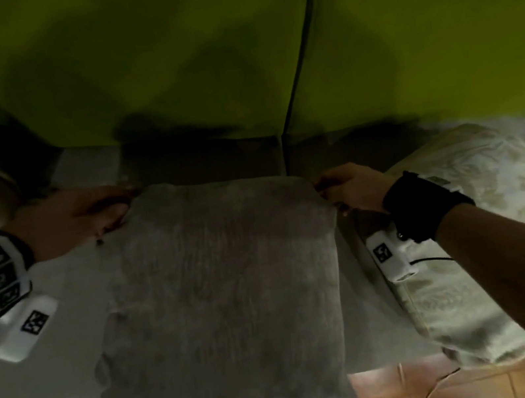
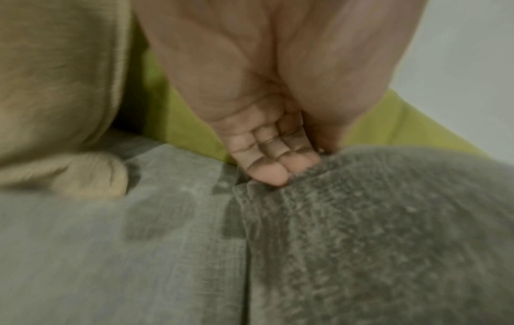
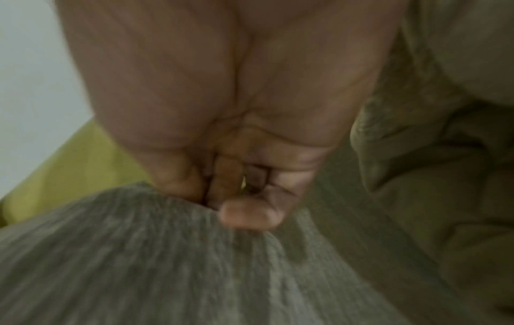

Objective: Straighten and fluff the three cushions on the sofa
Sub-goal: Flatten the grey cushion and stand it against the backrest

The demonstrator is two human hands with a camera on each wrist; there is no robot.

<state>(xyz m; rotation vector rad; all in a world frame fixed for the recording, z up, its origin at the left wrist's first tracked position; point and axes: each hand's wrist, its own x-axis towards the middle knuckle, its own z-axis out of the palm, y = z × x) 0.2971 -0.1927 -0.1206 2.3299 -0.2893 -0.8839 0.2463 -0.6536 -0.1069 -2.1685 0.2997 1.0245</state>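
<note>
Grey cushion held up by its two top corners over the sofa seat.

Head view: left hand (image 1: 83, 215) and right hand (image 1: 350, 189) each clamped on a top corner of the grey cushion (image 1: 221, 292), well apart, likely so it hangs square for shaking; hanging in front of the sofa's front edge, green back (image 1: 161, 59) behind. Patterned cushion (image 1: 486, 213) lying on the seat at right. Two cushions counted here; a third not seen in this view. Left wrist view: fingers (image 2: 269, 167) pinching gathered fabric; beige cushion (image 2: 55, 88) beside, possibly the third. Right wrist view: fingers (image 3: 250, 214) curled tight on the corner.
</note>
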